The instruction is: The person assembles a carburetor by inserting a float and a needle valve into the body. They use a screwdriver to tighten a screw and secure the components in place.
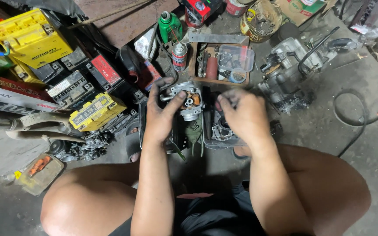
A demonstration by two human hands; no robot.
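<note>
Grey metal carburetor (188, 101) with orange parts, held above a dark tray (143, 114) on the floor, left hand (163, 111) closed round it, right hand (241, 112) just beside, blurred, grip not clear, wooden box (194, 65) of parts beyond, spray can (179, 55), yellow batteries (95, 111) at left

Batteries (62, 65) crowd the floor left of the left hand (162, 116), and a wooden parts box (219, 63) stands close ahead. Bare concrete floor (329, 144) lies open right of the right hand (243, 113), beyond the engine (289, 65).
</note>
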